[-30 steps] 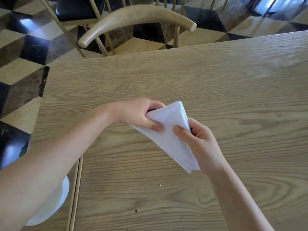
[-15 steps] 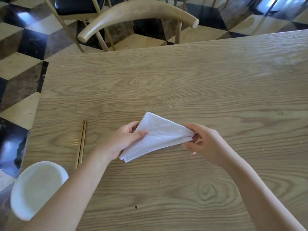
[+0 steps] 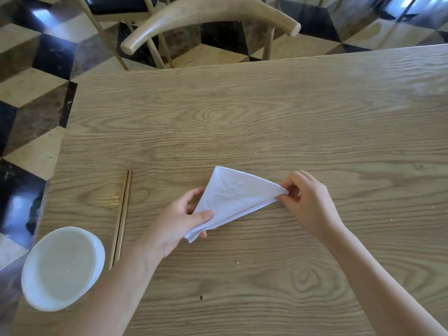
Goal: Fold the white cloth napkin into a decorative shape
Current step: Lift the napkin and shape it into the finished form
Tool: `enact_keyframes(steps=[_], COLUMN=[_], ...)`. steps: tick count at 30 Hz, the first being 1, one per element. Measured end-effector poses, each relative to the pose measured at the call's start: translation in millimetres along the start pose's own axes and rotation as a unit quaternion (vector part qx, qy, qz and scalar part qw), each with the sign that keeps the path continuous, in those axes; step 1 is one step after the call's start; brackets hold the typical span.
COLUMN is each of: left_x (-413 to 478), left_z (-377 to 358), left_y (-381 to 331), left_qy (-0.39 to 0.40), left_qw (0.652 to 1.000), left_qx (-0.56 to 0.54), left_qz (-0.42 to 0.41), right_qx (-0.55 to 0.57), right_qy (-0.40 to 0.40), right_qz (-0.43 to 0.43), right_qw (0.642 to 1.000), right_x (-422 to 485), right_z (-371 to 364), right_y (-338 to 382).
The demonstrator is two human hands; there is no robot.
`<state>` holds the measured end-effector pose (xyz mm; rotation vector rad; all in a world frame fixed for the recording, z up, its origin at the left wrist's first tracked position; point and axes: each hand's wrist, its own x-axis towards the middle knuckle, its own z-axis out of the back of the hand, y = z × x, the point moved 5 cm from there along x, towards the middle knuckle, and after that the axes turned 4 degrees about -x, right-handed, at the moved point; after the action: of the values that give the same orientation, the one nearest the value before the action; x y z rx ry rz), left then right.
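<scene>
White cloth napkin (image 3: pixel 232 197) was folded to a layered triangle, held low over the near middle of the wooden table (image 3: pixel 242 117); could not tell whether its underside touched the wood. Left hand (image 3: pixel 177 221) gripped the lower left corner, thumb pressed on top, fingers curled beneath. Right hand (image 3: pixel 308 202) pinched the pointed right tip between thumb and fingertips, remaining fingers loosely bent. Fabric looked light, soft and limp, with faint creases across the upper face; judged that it would sag wherever unsupported and hold a fold only if pressed flat. Several layer edges showed along the lower side, likely to slide apart if gripped loosely. Not fragile, not slippery as far as could be judged. Best holds seemed the corners and folded edges, pinching all layers together, with the table serving as backing for creasing. Pair of wooden chopsticks (image 3: pixel 122 214) lay to the left, a white bowl (image 3: pixel 100 253) at the near left table edge, both apart from the cloth.
</scene>
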<state>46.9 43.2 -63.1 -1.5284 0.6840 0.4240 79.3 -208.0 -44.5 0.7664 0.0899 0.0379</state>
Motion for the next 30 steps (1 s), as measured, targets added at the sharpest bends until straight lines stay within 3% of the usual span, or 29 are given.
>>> enact_keyframes(steps=[4, 11, 15, 18, 22, 25, 30], left_x=[-3, -12, -16, -21, -25, -28, -21], left_z=[-1, 1, -1, -6, -11, -15, -9], left_y=[-2, 1, -4, -16, -30, -38, -37], left_qy=[-0.008, -0.002, -0.025, -0.036, -0.038, -0.040, -0.012], left_qw=[0.999, 0.998, 0.990, 0.973, 0.945, 0.932, 0.952], left_qx=[0.047, 0.061, 0.104, 0.157, 0.232, 0.253, 0.214], left_qz=[-0.019, -0.024, -0.096, -0.164, -0.226, -0.256, -0.220], right_qx=[-0.012, -0.009, -0.037, -0.055, 0.074, 0.088, 0.149], right_qy=[-0.025, 0.048, 0.045, 0.111, 0.178, 0.142, 0.095], right_qz=[0.017, 0.072, 0.051, 0.039, 0.103, 0.147, 0.116], right_qw=[0.999, 0.996, 0.997, 0.992, 0.976, 0.975, 0.977], right_x=[-1, -13, -12, -8, 4, 19, 27], right_z=[0, 3, 6, 6, 10, 10, 12], right_y=[-2, -7, -9, -1, 54, 83, 79])
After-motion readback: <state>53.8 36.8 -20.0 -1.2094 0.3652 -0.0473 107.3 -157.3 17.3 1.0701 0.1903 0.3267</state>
